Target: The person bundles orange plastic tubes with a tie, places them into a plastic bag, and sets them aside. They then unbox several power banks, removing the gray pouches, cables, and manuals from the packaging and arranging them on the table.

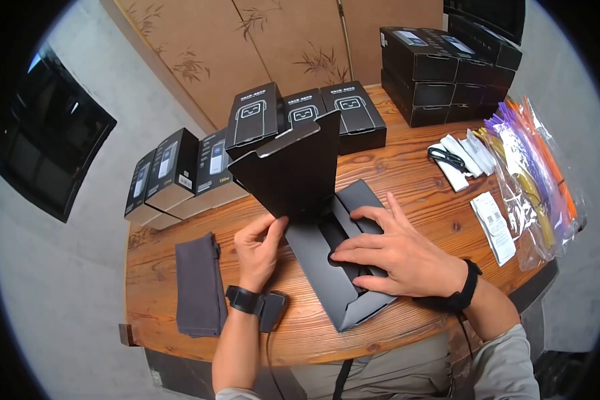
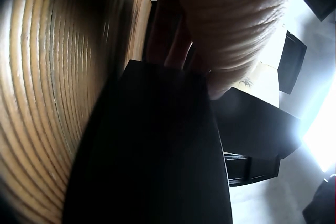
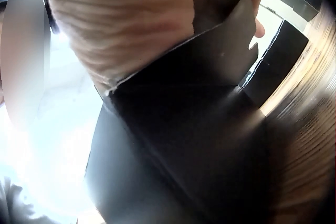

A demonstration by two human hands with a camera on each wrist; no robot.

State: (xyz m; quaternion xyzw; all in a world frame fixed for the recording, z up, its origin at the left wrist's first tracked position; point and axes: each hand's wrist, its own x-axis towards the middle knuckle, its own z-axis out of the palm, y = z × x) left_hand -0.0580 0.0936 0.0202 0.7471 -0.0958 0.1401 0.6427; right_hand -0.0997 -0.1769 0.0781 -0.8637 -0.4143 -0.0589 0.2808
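A black cardboard box (image 1: 311, 268) lies on the table with its lid (image 1: 297, 175) standing up at the far end. Inside is a dark insert with a recess (image 1: 333, 235). My left hand (image 1: 255, 250) grips the box's far left corner beside the lid, thumb near the edge. In the left wrist view the box side (image 2: 152, 150) fills the middle, with fingers partly hidden behind it. My right hand (image 1: 407, 257) spreads over the box's right half, fingertips reaching down at the recess. The right wrist view shows a folded flap (image 3: 210, 50) below the palm.
Black boxes with a face drawing (image 1: 253, 113) stand behind the lid, others (image 1: 170, 167) to their left. More black boxes (image 1: 440, 73) are stacked back right. A grey cloth pouch (image 1: 199, 285) lies left. Right are a cable (image 1: 447, 159), paper slips (image 1: 492, 228) and bagged coloured sticks (image 1: 530, 173).
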